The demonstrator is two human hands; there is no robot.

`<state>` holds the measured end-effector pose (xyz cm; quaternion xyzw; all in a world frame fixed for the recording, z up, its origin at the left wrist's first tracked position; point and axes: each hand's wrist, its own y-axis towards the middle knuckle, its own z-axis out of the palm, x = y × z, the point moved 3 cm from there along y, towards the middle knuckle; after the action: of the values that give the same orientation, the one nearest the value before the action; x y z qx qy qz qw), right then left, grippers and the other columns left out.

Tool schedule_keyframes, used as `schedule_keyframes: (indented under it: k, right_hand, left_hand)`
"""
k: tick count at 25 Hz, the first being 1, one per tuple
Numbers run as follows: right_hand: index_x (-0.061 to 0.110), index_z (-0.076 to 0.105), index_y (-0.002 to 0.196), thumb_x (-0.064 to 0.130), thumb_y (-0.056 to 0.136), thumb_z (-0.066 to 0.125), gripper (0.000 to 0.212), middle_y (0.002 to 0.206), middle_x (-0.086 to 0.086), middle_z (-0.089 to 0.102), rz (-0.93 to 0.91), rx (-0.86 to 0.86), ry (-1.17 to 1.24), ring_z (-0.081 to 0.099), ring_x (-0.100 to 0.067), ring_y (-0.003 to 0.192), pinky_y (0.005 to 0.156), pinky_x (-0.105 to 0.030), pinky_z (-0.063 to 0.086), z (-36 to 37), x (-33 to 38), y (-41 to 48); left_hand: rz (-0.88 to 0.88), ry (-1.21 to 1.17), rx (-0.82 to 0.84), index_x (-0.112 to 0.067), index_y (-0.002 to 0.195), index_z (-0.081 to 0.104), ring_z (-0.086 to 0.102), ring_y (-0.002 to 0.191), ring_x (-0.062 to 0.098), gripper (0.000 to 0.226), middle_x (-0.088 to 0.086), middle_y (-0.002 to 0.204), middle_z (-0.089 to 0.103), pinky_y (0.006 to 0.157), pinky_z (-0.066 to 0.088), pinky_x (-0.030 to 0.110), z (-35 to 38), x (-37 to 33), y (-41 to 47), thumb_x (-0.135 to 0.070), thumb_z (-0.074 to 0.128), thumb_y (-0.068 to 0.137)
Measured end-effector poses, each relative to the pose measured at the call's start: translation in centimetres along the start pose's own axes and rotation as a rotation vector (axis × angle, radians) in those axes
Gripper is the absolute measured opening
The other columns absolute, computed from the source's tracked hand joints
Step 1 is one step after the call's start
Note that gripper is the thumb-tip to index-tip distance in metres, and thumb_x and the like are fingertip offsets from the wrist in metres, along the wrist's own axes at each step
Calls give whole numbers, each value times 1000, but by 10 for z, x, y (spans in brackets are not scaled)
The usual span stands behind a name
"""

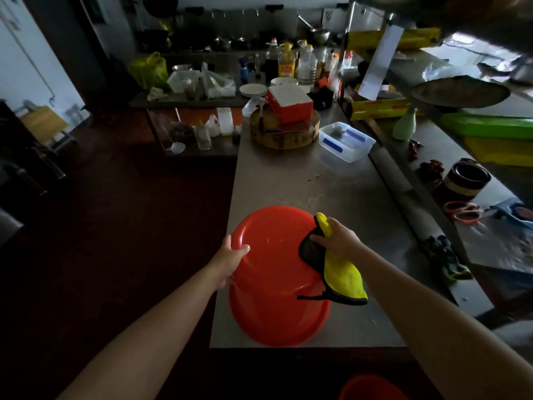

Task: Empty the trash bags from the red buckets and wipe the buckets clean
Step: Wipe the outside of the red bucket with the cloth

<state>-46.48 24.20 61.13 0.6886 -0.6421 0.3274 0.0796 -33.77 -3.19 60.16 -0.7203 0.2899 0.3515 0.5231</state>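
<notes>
Here's the red bucket [277, 272], lying on its side at the near left corner of the steel tabletop [311, 186], its round glossy plastic base turned up toward the camera and its rim hanging slightly past the tabletop's left edge. The left hand [230, 259] clamps the base's left edge, thumb laid across the smooth face, the other fingers wrapped behind and out of sight. The right hand [336, 241] has its fingers closed around a bunched cloth [340, 272], fuzzy yellow with dark trim and a darker mesh-looking patch, pressed against the right side of the base; the rest of the cloth hangs down over the bucket's wall.

Farther along the brushed metal sit a thick round wooden chopping block [284, 131] with a red and white box [290, 103] on top, and just beside it a clear plastic container [346, 141] with blue clips. At the bottom edge a second red bucket [372, 388] pokes in, cut off by the frame. The floor on the left is dark, little to make out there. The right side is blurred.
</notes>
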Motion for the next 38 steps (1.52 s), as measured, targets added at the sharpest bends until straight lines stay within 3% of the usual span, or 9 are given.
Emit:
schedule_keyframes:
  k: [8,14,17,20,24,27,30,34,38]
  right_hand:
    - [26,64,124,56,82,76,53,114,-4,65,-50,101,139,61,-26,107,84,-34,46,-9,-1,23]
    - [24,59,97,58,90,66,36,99,-3,64,-134,-47,245,59,-26,98,81,-33,42,-56,18,-11]
    - [18,59,87,61,91,61,44,94,-6,64,-148,-71,185,62,-28,95,77,-33,42,-56,21,-42]
    - [17,57,76,61,93,58,47,86,-7,64,-166,-91,128,61,-28,88,73,-35,43,-44,31,-74]
    - [17,53,68,66,93,51,56,71,-3,57,-198,-110,-37,61,-31,81,66,-35,41,-27,64,-114]
    - [19,55,77,67,97,44,53,84,-1,58,-315,-171,-207,61,-33,95,71,-36,44,-3,83,-144]
    - [23,66,106,71,97,34,58,120,2,60,-384,-189,-282,55,-34,114,88,-42,50,23,90,-164]
    - [31,60,131,70,97,33,58,143,6,49,-421,-227,-398,49,-34,123,99,-45,47,53,92,-178]
    - [34,61,129,73,93,30,61,144,6,50,-456,-286,-428,51,-33,120,99,-47,47,69,87,-188]
  left_hand:
    - [6,-182,-19,-38,145,39,64,96,18,57,-5,113,63,68,59,45,4,2,-6,-20,63,97]
    - [178,-289,-17,-36,140,37,56,113,21,77,-6,133,51,93,51,60,0,1,-28,-5,74,80]
    - [159,-291,-47,-36,125,43,57,106,25,66,6,131,53,89,50,52,-3,15,-45,-19,63,65]
    - [67,-358,-130,-33,112,59,60,101,25,31,8,118,65,89,47,47,-10,26,-59,-52,49,89]
    - [-3,-290,-97,-28,120,49,57,110,27,52,4,120,57,92,49,47,-20,33,-67,-72,39,94]
    - [11,-303,-47,-19,107,56,65,89,22,53,9,105,60,73,58,38,-30,44,-70,-63,66,80]
    - [88,-321,0,-22,81,64,62,67,15,30,6,78,66,60,55,27,-28,47,-86,-38,48,101]
    - [144,-207,-64,-24,113,54,64,94,17,38,8,111,65,77,58,34,-33,64,-93,-57,47,95]
    - [149,-69,-74,-35,144,29,56,118,25,60,1,130,49,94,51,44,-35,74,-103,-62,52,95]
